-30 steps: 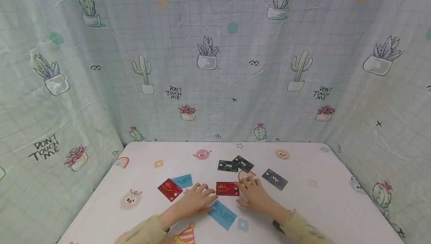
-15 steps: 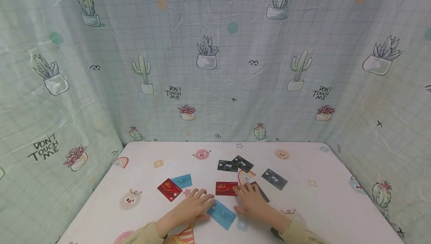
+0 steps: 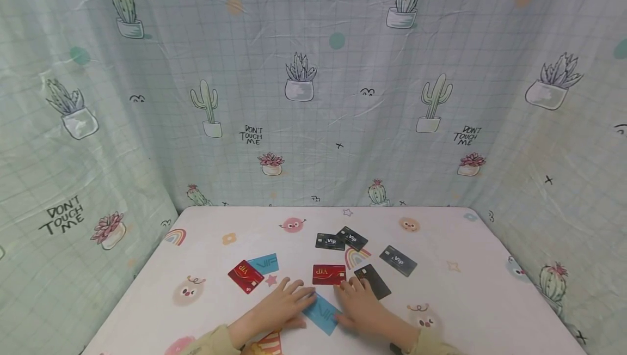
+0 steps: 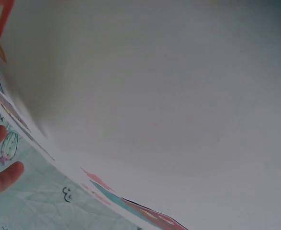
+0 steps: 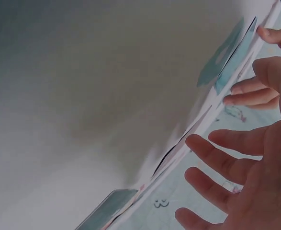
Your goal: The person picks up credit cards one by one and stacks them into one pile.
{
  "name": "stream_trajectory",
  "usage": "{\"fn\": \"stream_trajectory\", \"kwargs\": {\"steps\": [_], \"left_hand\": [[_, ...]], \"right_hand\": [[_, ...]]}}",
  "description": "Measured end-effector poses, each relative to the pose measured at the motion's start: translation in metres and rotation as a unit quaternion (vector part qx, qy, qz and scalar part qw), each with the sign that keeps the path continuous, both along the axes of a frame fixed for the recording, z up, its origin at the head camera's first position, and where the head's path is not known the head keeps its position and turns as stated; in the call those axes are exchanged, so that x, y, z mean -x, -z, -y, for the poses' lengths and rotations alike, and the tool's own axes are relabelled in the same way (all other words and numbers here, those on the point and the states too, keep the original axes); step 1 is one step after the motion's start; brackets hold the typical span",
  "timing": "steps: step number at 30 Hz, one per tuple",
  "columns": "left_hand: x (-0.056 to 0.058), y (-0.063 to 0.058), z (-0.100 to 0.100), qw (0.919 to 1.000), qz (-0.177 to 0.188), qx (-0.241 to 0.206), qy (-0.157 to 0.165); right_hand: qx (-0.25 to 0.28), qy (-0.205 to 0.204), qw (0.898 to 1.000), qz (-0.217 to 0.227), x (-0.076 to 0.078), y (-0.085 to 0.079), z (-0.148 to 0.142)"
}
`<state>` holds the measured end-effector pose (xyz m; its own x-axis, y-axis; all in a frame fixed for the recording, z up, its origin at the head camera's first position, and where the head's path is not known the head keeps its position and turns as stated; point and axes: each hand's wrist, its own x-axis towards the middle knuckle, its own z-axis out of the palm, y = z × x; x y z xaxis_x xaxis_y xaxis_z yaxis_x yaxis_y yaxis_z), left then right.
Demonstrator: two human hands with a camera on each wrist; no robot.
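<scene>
In the head view, a blue VIP card lies tilted on the table between the two hands. My left hand rests at its left end, fingers spread and fingertips overlapping that edge. My right hand is at its right end, thumb right at the card's edge, fingers loosely extended. A red VIP card lies just beyond the fingertips. A black card sits beside the right hand, partly covered by its fingers. The right wrist view shows the right hand's fingers spread apart.
At left, a red card overlaps another blue card. Two overlapping black cards lie farther back, with a dark grey card to their right. Part of another dark card shows under the right wrist. A cactus-print curtain surrounds the table.
My right hand has drawn back from the red card towards me and left, reaching the blue card and uncovering a black card. My left hand has shifted slightly towards me.
</scene>
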<state>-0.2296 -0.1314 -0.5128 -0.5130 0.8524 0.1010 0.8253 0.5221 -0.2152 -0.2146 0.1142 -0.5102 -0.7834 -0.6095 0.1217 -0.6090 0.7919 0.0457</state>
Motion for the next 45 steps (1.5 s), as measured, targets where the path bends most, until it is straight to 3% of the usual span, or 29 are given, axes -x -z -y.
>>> {"fn": "stream_trajectory", "kwargs": {"steps": [17,30,39,45], "left_hand": [[0.008,0.004,-0.003,0.9995,-0.027,0.009,0.014],[0.008,0.006,-0.005,0.9989,-0.038,0.016,0.021],[0.007,0.007,-0.007,0.9978,-0.058,0.019,0.027],[0.006,0.008,-0.008,0.9967,-0.074,0.014,0.031]], "right_hand": [[-0.072,-0.044,0.996,-0.026,-0.01,0.003,0.011],[-0.098,-0.047,0.993,-0.033,-0.015,0.002,0.013],[-0.106,-0.04,0.993,-0.007,-0.014,0.002,0.013],[-0.106,-0.041,0.993,-0.039,-0.014,0.003,0.014]]}}
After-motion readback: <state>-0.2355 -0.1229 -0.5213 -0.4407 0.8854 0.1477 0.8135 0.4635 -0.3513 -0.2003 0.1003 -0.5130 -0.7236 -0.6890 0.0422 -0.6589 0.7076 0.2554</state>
